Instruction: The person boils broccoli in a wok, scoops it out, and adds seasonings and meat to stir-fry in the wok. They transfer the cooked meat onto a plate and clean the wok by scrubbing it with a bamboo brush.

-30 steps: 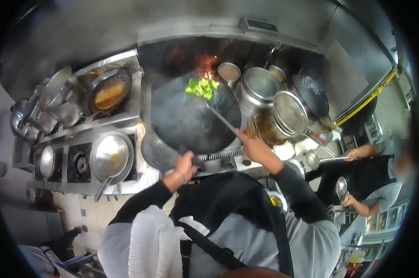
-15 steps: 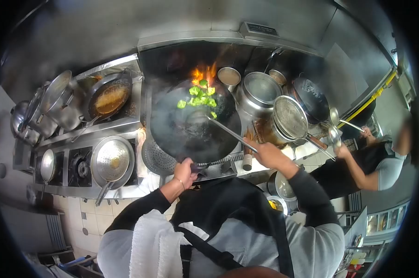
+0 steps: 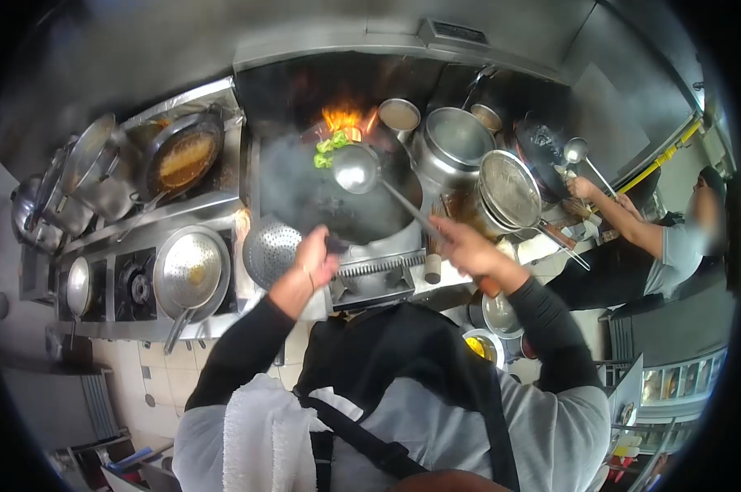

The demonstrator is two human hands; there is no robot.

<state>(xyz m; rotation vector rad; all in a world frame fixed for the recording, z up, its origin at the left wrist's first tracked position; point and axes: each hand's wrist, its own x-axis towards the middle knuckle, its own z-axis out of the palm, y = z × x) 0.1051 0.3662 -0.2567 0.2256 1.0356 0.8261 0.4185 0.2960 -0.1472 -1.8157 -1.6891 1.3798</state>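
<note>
A large dark wok (image 3: 370, 215) sits over the burner, with smoke over its left part. My left hand (image 3: 314, 261) is closed on a dark grip at the wok's near edge. In my right hand (image 3: 467, 248) is the long handle of a metal ladle (image 3: 356, 169), whose round bowl hangs over the wok's middle. Green vegetable pieces (image 3: 329, 149) lie just left of and behind the bowl, partly hidden by it. Orange flames (image 3: 350, 121) rise at the wok's far rim.
A perforated strainer (image 3: 273, 253) is left of the wok. Stacked pots (image 3: 455, 141), a mesh strainer (image 3: 510, 189) and a bamboo brush (image 3: 433, 266) stand right. At far right a co-worker (image 3: 665, 246) holds a ladle over another wok. Pans (image 3: 192, 275) stand left.
The wok has tilted and moved back a little, with my left hand following. The ladle bowl now shows over the wok. The vegetables have gathered. The co-worker's hands have reached toward the right wok.
</note>
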